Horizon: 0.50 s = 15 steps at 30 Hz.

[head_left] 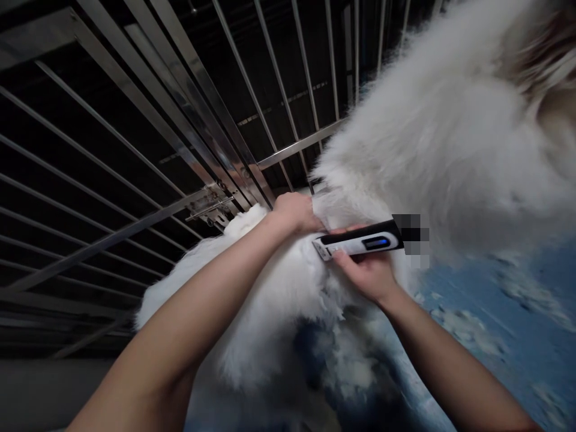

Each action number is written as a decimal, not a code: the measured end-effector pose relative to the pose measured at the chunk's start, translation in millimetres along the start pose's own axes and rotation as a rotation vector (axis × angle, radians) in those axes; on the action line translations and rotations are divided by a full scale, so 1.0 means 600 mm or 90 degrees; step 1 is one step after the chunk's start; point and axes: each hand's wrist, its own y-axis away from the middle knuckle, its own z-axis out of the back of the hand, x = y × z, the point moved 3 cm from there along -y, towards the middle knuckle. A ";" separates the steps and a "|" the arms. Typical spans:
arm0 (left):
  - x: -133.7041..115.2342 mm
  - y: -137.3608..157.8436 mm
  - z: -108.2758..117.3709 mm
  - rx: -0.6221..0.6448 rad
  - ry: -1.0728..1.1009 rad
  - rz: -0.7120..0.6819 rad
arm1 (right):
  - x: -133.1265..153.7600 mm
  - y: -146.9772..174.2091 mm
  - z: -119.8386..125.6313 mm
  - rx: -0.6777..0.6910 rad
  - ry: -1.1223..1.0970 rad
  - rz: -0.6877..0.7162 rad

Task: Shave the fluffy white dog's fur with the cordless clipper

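My right hand (371, 273) is closed around a black and white pet hair clipper (355, 241) with a lit blue display. Its metal blade at the left end touches the white coat of a fluffy dog (279, 282). My left hand (294, 211) lies on the dog's back just left of the blade, fingers pointing toward the clipper. Those fingertips are partly hidden in the fur. A shorter, rougher patch of coat shows around the blade. The dog's large fluffy head end fills the upper right. A pixelated patch covers the clipper's rear end.
Metal cage bars (288, 90) stand behind the dog, with a sliding latch (211, 207) on the cage door at the left. Loose white fur clumps (468, 327) are scattered over the blue surface (508, 360) at the right. More clumps lie below the dog.
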 end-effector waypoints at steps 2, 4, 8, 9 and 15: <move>-0.001 0.006 -0.003 0.003 0.000 0.010 | 0.001 0.010 -0.006 0.058 -0.005 0.026; -0.001 0.010 -0.005 0.004 0.001 0.016 | -0.002 0.021 -0.011 0.082 -0.017 0.045; -0.001 0.012 -0.006 -0.010 0.008 0.030 | -0.011 0.035 -0.007 -0.075 0.060 0.067; 0.000 0.012 -0.006 -0.009 0.007 0.033 | -0.011 0.037 -0.009 -0.070 0.059 0.073; 0.009 0.007 -0.007 -0.013 0.009 0.054 | -0.009 0.043 -0.018 -0.001 0.026 0.069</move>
